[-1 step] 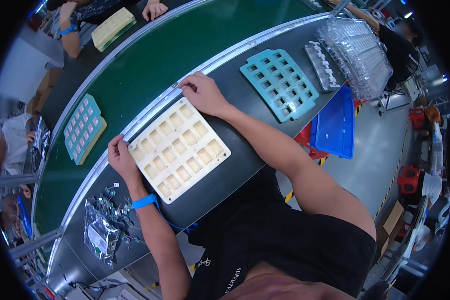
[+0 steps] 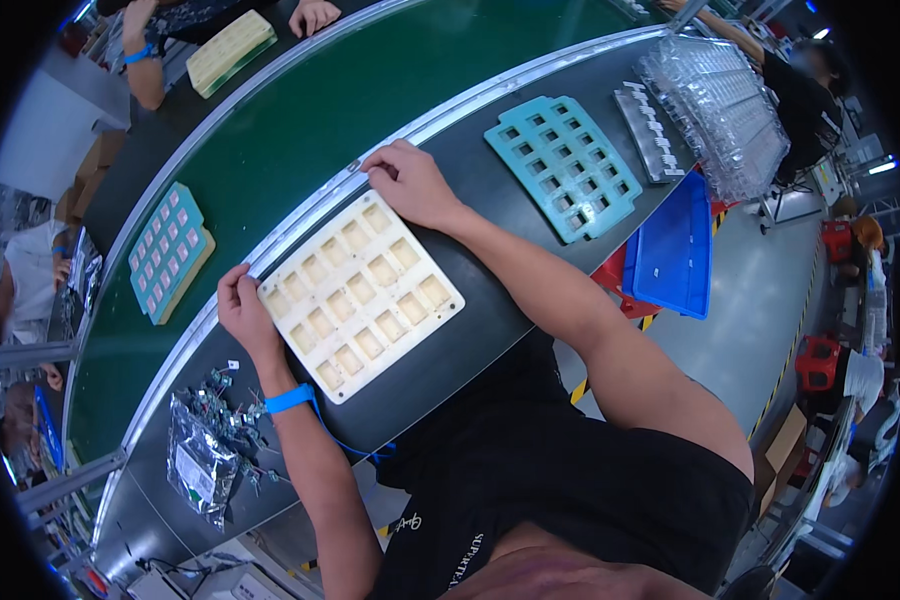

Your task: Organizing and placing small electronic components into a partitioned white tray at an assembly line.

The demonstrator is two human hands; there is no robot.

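"Where's the cream pocketed tray (image 2: 364, 304)?"

"On the dark desk (image 2: 470, 345) in front of the person, lying flat and turned askew. Take it as the centre of the clock."

"And the hands?"

"The left hand (image 2: 247, 312) is at nine o'clock, fingers curled by the tray's corner, with a blue wrist strap (image 2: 289, 400) below it. The right hand (image 2: 410, 186) is at one o'clock, fingers bent beside the upper corner and the metal rail (image 2: 420, 128)."

"Is either grip clenched on the tray?"

"I can't tell for either; the fingertips don't show clearly enough."

"What's around it?"

"A teal tray (image 2: 560, 168) with square openings at two o'clock, and beyond it a metal fixture (image 2: 646, 132) and stacked clear plastic trays (image 2: 715, 115). Between seven and eight, a silver bag (image 2: 202, 462) beside a heap of small wired boards (image 2: 228, 412)."

"Past the rail?"

"A green belt (image 2: 320, 115), carrying a teal-topped tray (image 2: 170, 252) between nine and ten. A co-worker's hand (image 2: 315, 17) rests near twelve, beyond the belt."
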